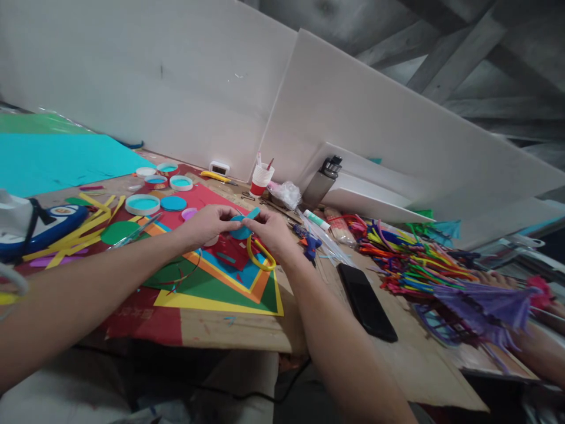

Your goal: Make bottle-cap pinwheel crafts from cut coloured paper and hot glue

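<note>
Over the stacked coloured paper, my left hand [212, 225] and my right hand [270, 234] meet, both closed on a small blue paper piece [241, 228]. A narrow blue strip [253, 214] stands up from it between my fingers. Just under my right hand is a yellow loop handle [261, 262], apparently of scissors. Whether my right fingers hold it, I cannot make out. Blue, orange, green and yellow sheets [207, 291] lie layered below. Left of my left hand are a blue disc [173, 204], a green disc [120, 233] and clear-handled scissors [135, 231].
Round lids [142, 204] and yellow strips [95, 229] lie left. Rightward are a glue gun [311, 246], a phone [367, 301], a glue stick [316, 220] and pipe cleaners [410, 259]. A paper cup [261, 179] stands behind. Another person's arm [541, 347] is near a purple umbrella [485, 309].
</note>
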{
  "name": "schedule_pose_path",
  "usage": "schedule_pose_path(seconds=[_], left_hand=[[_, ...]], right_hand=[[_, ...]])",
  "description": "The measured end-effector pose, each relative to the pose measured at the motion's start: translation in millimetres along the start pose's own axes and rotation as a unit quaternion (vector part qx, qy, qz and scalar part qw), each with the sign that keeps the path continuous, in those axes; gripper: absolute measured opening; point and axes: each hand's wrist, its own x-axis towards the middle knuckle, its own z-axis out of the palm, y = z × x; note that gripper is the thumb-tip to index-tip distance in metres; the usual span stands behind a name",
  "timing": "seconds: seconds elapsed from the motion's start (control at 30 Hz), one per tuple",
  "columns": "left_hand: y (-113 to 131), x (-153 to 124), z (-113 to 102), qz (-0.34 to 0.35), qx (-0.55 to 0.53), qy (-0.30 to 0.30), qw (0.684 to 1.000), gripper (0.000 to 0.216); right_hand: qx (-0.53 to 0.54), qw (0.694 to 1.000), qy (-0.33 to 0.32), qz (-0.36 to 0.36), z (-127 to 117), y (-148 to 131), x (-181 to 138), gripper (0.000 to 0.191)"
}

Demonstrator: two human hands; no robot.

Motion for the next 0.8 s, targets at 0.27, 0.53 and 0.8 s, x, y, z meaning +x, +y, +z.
schedule_pose_path(seconds=[0.27, 0.53, 0.8], left_hand=[[2, 1, -1, -0.002, -0.023, -0.002, 1.0, 0.022], [13, 0, -8, -0.152, -0.316, -0.025, 0.936, 0.011], [9, -4, -16, -0.183, -0.384, -0.128, 0.896, 0.012]], right_hand=[[-0.027, 1.0, 0.012, -0.008, 4, 1, 0, 0.02], [0.146, 0.987, -0.065, -0.015, -3, 1, 1, 0.038], [0.131, 0.976, -0.145, -0.096, -4, -4, -4, 0.032]])
